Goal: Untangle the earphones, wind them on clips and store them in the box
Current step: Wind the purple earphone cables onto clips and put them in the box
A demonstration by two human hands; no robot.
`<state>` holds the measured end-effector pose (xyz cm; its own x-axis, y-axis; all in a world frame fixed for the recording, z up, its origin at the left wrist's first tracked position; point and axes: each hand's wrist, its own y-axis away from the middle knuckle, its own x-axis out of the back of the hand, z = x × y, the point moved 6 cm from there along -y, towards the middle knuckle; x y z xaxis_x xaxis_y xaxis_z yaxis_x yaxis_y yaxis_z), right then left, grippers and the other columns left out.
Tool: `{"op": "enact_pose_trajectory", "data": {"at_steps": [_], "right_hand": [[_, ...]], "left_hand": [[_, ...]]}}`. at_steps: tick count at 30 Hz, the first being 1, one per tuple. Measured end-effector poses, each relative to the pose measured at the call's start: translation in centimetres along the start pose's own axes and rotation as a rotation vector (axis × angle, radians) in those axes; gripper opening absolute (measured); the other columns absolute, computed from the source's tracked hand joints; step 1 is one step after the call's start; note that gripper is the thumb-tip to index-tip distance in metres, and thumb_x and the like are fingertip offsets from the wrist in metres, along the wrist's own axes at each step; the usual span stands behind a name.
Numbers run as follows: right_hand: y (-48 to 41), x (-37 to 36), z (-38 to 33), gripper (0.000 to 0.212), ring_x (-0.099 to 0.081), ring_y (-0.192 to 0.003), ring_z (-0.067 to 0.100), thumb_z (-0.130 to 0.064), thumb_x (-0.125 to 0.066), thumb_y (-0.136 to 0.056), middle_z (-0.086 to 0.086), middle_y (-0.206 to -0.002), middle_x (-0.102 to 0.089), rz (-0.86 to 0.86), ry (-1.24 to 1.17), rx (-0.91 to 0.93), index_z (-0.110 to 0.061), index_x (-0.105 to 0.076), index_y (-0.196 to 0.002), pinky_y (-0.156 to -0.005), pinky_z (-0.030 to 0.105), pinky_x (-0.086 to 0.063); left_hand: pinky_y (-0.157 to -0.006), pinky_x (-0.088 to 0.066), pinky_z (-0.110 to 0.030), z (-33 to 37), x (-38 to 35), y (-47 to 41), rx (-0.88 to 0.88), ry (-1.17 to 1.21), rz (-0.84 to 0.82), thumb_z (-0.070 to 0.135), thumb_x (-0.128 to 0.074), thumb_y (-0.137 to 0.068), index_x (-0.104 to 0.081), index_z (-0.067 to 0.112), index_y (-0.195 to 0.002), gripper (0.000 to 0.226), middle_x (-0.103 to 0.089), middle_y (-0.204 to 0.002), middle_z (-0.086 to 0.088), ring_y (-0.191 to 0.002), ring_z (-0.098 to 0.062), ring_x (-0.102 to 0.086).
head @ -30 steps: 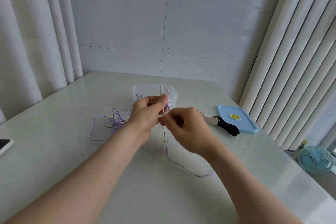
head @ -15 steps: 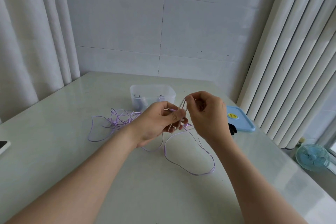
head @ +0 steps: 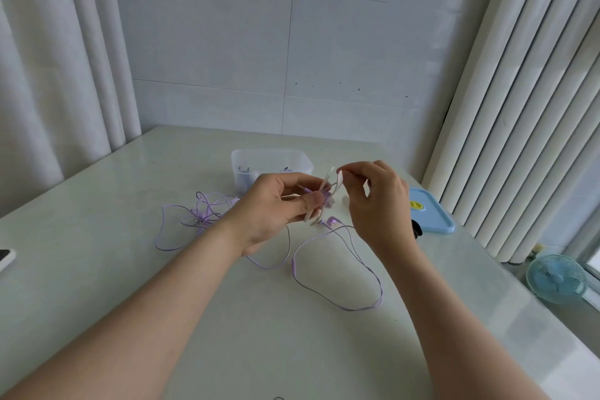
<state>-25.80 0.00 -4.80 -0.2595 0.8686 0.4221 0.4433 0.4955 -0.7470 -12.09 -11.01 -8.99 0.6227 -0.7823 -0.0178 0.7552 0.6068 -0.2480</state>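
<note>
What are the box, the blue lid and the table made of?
The box looks like cloudy, see-through plastic: shapes inside show through its wall. The lid looks like smooth blue plastic with a raised rim. The table is glossy, perhaps stone: it mirrors light.

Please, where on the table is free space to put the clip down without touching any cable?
Free: the table strip between the forearms, nearer than the cable loop; the left part between the tangled earphones and the phone; the strip behind the box. Crowded: from the tangle past the left hand and right hand to the blue lid.
</note>
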Motion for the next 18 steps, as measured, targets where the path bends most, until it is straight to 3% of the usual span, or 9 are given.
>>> {"op": "enact_pose_trajectory", "data": {"at_steps": [5,9,13,16,18], "right_hand": [[0.3,-1.1,0.7,0.014,-0.057,-0.066,0.004,-0.021,-0.07,-0.097,-0.014,-0.069,-0.065,-0.164,0.006,-0.071,-0.02,-0.079,-0.087,-0.06,0.011,-0.034],[1.2,-2.7,0.6,0.03,-0.05,-0.053,0.005,-0.02,-0.064,-0.098,-0.015,-0.051,-0.058,-0.388,-0.027,-0.129,-0.03,-0.069,-0.07,-0.051,0.015,-0.034],[2.1,-3.2,-0.8,0.022,-0.053,-0.049,0.007,-0.018,-0.064,-0.099,-0.002,-0.067,-0.072,-0.557,-0.12,-0.129,-0.023,-0.078,-0.082,-0.053,0.018,-0.042],[2.6,-2.9,-2.0,0.017,-0.054,-0.047,0.002,-0.018,-0.069,-0.098,0.003,-0.067,-0.073,-0.632,-0.25,-0.139,-0.016,-0.082,-0.086,-0.051,0.015,-0.041],[2.7,-2.7,-2.7,0.017,-0.056,-0.051,0.007,-0.019,-0.071,-0.096,0.012,-0.065,-0.069,-0.637,-0.327,-0.133,-0.013,-0.082,-0.084,-0.052,0.02,-0.042]], "left_hand": [[-0.086,-0.064,-0.042,0.2,0.0,0.2,0.004,0.144,0.065,0.012,-0.074,-0.089,-0.074,0.001,-0.118,0.032,-0.078,-0.105,-0.018,-0.093,-0.026,-0.076],[-0.08,-0.065,-0.041,0.1,1.1,0.1,0.011,0.196,0.177,0.012,-0.073,-0.093,-0.074,0.0,-0.116,0.026,-0.076,-0.106,-0.019,-0.098,-0.024,-0.075],[-0.083,-0.065,-0.042,-0.1,2.5,-0.1,0.021,0.173,0.294,0.023,-0.074,-0.094,-0.078,0.006,-0.109,0.023,-0.076,-0.103,-0.015,-0.094,-0.021,-0.073],[-0.077,-0.064,-0.035,-0.4,2.9,-0.2,0.044,0.239,0.36,0.023,-0.073,-0.096,-0.076,0.006,-0.107,0.02,-0.077,-0.1,-0.009,-0.091,-0.018,-0.073],[-0.074,-0.064,-0.034,-0.4,3.2,-0.1,0.022,0.186,0.409,0.02,-0.074,-0.097,-0.075,0.007,-0.107,0.016,-0.075,-0.101,-0.008,-0.089,-0.017,-0.073]]}}
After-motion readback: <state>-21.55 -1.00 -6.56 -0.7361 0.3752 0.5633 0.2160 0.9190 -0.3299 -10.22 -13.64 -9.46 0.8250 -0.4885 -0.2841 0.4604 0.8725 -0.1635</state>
